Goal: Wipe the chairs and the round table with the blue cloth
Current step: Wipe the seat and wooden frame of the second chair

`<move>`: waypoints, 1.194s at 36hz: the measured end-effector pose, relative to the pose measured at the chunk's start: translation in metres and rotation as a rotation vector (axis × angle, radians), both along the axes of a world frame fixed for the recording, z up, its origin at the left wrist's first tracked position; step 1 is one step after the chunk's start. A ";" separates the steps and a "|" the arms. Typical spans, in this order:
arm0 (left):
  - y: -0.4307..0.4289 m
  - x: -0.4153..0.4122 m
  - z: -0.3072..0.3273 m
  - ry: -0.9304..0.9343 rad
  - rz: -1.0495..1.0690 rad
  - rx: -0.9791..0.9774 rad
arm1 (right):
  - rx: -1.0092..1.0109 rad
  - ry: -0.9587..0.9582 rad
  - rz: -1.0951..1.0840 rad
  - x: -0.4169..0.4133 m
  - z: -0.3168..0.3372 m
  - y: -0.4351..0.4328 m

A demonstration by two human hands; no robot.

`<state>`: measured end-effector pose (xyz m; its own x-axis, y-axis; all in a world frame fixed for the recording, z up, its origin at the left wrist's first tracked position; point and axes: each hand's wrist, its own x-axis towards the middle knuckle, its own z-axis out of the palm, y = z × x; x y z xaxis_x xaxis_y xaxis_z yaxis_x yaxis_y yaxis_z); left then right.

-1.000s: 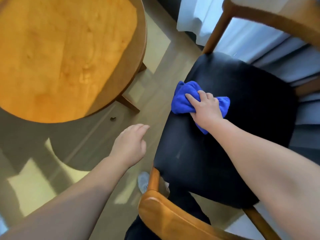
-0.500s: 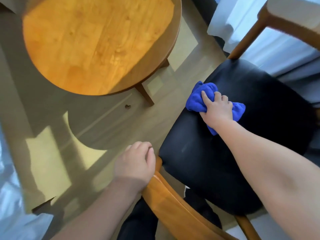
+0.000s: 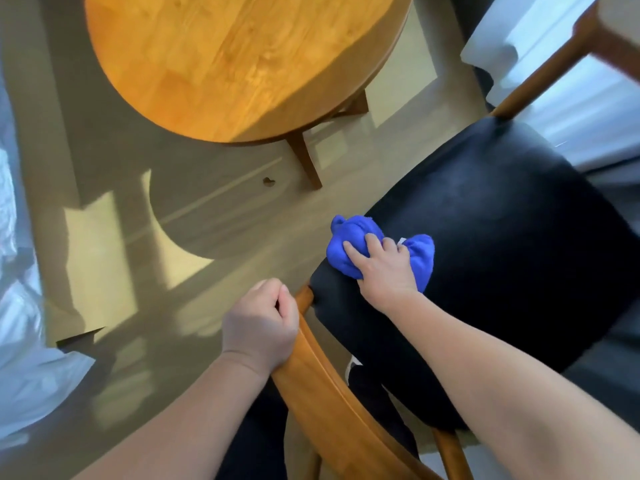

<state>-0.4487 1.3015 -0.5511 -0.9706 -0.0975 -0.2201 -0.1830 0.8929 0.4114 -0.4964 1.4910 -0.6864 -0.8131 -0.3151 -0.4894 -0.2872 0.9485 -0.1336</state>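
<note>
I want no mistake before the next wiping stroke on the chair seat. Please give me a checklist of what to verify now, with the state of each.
1. Bunched blue cloth under the right hand: ok, fingers press into it.
2. Cloth on the black padded chair seat: ok, at the edge toward the table.
3. Left hand steadying the curved wooden chair rail: cannot tell; curled fingers lie against it, grip hidden.
4. Rest of seat wiped: cannot tell.
5. Round wooden table wiped: cannot tell.
</note>
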 end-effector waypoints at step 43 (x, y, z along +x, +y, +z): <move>-0.004 0.001 0.001 -0.081 -0.006 0.032 | -0.073 -0.081 0.262 0.015 0.004 -0.013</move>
